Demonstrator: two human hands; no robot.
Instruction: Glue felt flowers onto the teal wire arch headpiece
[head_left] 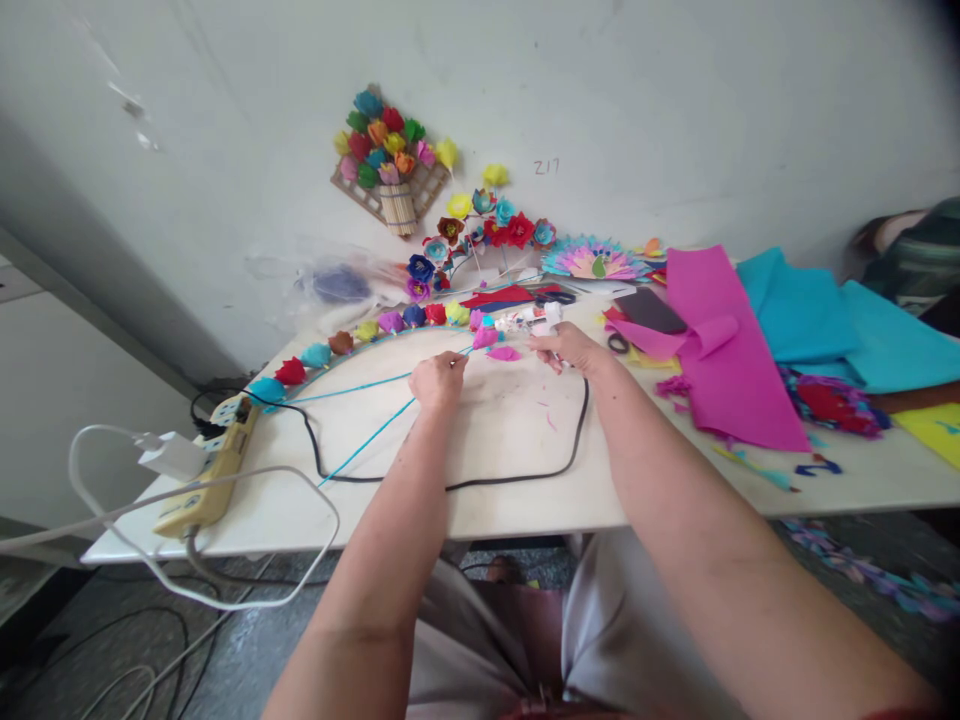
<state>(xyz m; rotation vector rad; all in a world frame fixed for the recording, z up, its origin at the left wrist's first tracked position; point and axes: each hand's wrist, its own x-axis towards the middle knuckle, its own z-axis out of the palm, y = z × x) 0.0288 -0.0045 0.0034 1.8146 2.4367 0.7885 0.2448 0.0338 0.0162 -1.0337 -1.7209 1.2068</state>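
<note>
My left hand (437,382) is closed in a pinch on a thin blue cord (367,385), just below a pink paper flower (486,338). Two lengths of the cord trail leftward from the fist. Closed around a whitish tool, which looks like a glue gun (552,316), my right hand (568,350) is just right of the flower. A black cable (510,483) runs up to that hand. Between the hands lies a loose pink petal (503,353). Several coloured paper flowers (391,322) form an arc along the cord, ending at a blue flower (264,391).
A yellow power strip (210,480) with a white charger (174,456) sits at the table's left edge. Pink paper (739,360) and blue paper (799,310) cover the right side. Scissors (618,343) lie near a dark phone-like slab (651,310). Finished flowers (480,230) stand behind.
</note>
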